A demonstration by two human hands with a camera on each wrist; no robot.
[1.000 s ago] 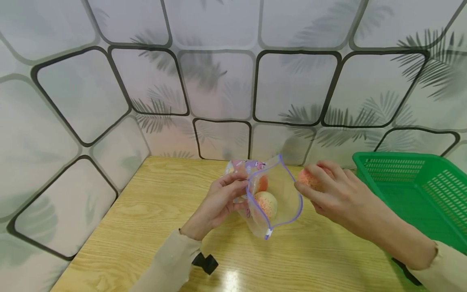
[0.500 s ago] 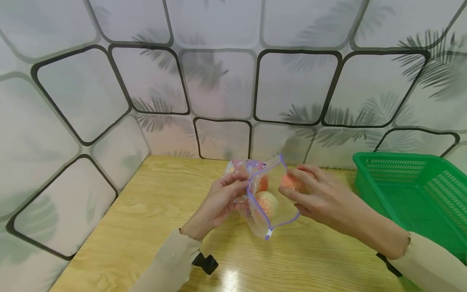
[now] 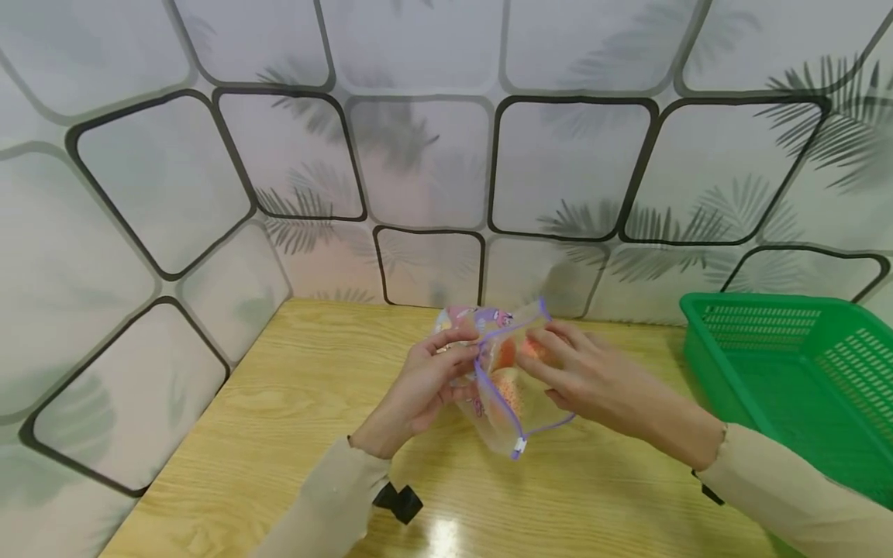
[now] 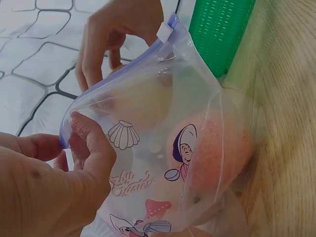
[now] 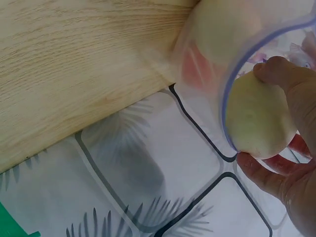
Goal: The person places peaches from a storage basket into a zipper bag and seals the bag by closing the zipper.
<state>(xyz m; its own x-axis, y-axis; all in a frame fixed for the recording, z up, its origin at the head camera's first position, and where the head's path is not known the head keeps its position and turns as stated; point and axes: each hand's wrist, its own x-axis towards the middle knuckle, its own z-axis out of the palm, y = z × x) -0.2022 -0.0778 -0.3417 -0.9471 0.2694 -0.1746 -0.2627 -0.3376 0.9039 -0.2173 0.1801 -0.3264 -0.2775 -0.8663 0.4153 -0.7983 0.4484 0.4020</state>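
Note:
A clear zip bag (image 3: 491,434) with a purple zip edge and cartoon prints stands with its mouth spread. My left hand (image 3: 434,380) pinches one side of that edge between thumb and fingers, also seen in the left wrist view. Inside the bag lie a pale, red-speckled peach (image 3: 509,390) and an orange-red one. In my right hand (image 3: 593,380) is another peach (image 5: 259,116), pale green-yellow on the side facing the right wrist camera, pink-orange in the head view. It sits within the bag's mouth, thumb and fingertips around it.
A green plastic basket (image 3: 725,372) stands at the right on the wooden table (image 3: 314,387). A patterned cloth wall (image 3: 418,163) rises behind the table and along its left side.
My right hand has moved left with the peach, from beside the basket into the bag's mouth. My left hand keeps its grip on the bag in nearly the same place.

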